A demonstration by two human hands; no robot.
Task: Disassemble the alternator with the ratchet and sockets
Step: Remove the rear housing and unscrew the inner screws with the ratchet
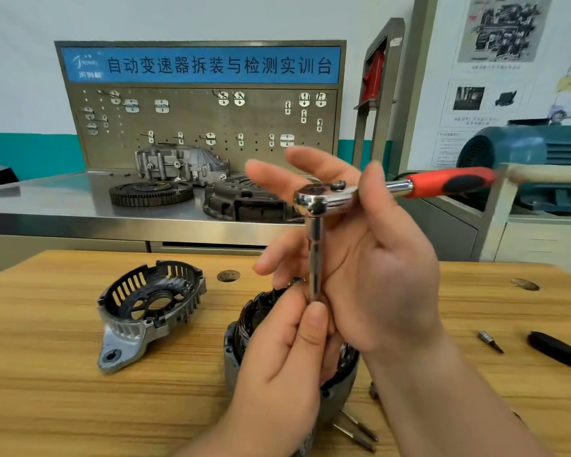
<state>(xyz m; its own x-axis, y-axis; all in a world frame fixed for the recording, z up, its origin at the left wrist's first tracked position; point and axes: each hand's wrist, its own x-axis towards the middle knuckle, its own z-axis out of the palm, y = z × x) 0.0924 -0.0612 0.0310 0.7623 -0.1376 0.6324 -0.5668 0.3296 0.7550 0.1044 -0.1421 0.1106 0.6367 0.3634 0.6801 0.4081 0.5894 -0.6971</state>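
- The chrome ratchet with a red-and-black handle (442, 183) is held up in mid-air above the pale wooden table (63, 407), handle pointing right, with a slim chrome extension bar (314, 255) hanging straight down from its head.
- The right hand (376, 275) steadies the ratchet just behind the head: the thumb lies over the neck and the fingers are spread upward behind it.
- The left hand (284, 357) pinches the lower end of the extension bar between thumb and fingertips (whether a socket sits on that end I cannot tell, as the fingers hide it).
- The alternator is already apart. Its dark, slotted aluminium end cover (149, 311) lies open side up at left, and the round stator body with copper windings (254, 311) sits near, directly under the hands.
- Thin long bolts (360, 430) lie near, just right of the stator body; a small silver bit socket (490, 340) and a black tool handle (557, 354) lie at right.
- My judgement: the step in hand is a tool change at the bar's tip, not loosening.
- The next move calls for a firmly seated tip, then lowering the bar squarely onto a fastener in the stator body, with the left hand freed to hold that body still.
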